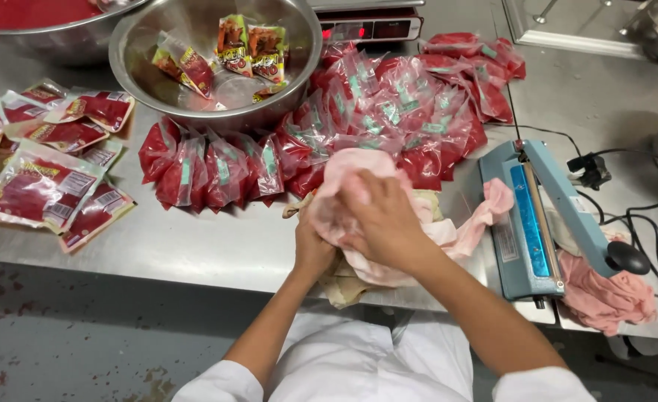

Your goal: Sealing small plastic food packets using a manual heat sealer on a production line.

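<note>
Both my hands are bunched into a pink cloth at the front edge of the steel table. My right hand lies on top, fingers curled into the cloth. Under it, my left hand grips the same cloth from the left; most of it is hidden. A beige rag lies beneath the pink cloth. Just behind my hands sits a heap of small sealed bags of red sauce.
A blue heat sealer with a black knob stands to the right, another pink cloth beside it. Behind are a steel bowl holding several printed sachets, a digital scale, and flat labelled red packets on the left. Black cables trail right.
</note>
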